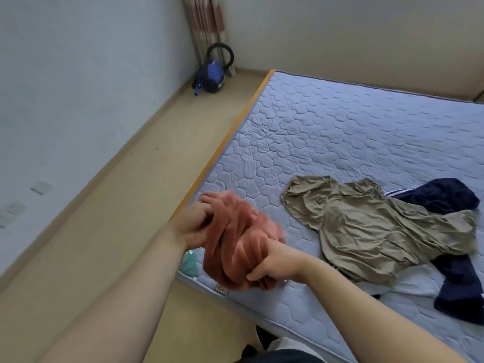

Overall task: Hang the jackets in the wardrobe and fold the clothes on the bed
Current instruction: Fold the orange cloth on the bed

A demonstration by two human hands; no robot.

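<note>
Head view, the only angle.

Both hands are up over the near left corner of the bed (pixel 340 121), with a bunched rust-orange cloth (pixel 235 247) held between them, off the mattress.

Left hand (pixel 192 226): grip closed, fingers curled into the upper left edge of the cloth.

Right hand (pixel 275 265): grip closed, thumb and fingers clamped on the lower right part of the bundle. Cloth is blurred, so I can't tell what kind of garment it is.

On the bed to the right, apart from the hands: a khaki t-shirt (pixel 379 231) lying flat but wrinkled, unfolded. It overlaps a navy garment (pixel 442 197) with white stripes, which sticks out above and below the shirt. A bit of white fabric (pixel 419 286) shows at the shirt's lower edge.

A small teal item (pixel 188 263) sits at the mattress corner, mostly hidden behind the left wrist and the cloth.

Far corner of the floor (pixel 104 231): a blue vacuum cleaner (pixel 212 77), just beside a patterned curtain (pixel 204 22). Wall plates (pixel 40 187) low on the left wall.
</note>
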